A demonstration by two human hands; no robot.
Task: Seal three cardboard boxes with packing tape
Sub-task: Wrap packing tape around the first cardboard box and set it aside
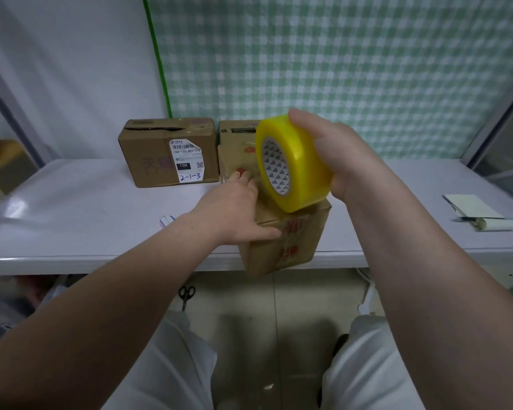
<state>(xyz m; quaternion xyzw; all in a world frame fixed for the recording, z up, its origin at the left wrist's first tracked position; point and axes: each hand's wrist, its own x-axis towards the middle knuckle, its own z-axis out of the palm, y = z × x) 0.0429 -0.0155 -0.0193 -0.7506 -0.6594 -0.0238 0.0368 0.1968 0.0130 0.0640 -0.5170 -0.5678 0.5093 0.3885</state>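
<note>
1. Gripping the tape (290, 164) in the right hand (347, 161): fingers curled over the top of the yellow roll, thumb side round the bottom, so properly wrapped round it.
2. Holding the roll up on edge, core facing left, over the near right part of the front box (279, 250). Lower rim down at the box top, but can't tell if actually touching.
3. Pressing on top of that same box with the left hand (237, 208): laid flat, fingers stretched forward, thumb out along the near top edge. Not grabbing anything, just palm on cardboard.
4. Got the front box sitting right at the near edge of the worktop (71, 208), turned a bit, with red print on its sides.
5. Got two more at the back by the wall: left box (148, 155) with a white label (187, 161) and "2-1-3" in blue pen, plus a dark gap between its top flaps. Then the back box (234, 133) just beside it on the right, mostly hidden behind the front box and the tape.
6. Over on the right of the worktop: a pale notepad (468, 205) and a small paper roll (501, 224), both blurry.
7. Down on the floor below the worktop edge: black scissors (186, 292).
8. Behind it all, a green and white checked cloth (338, 54).
</note>
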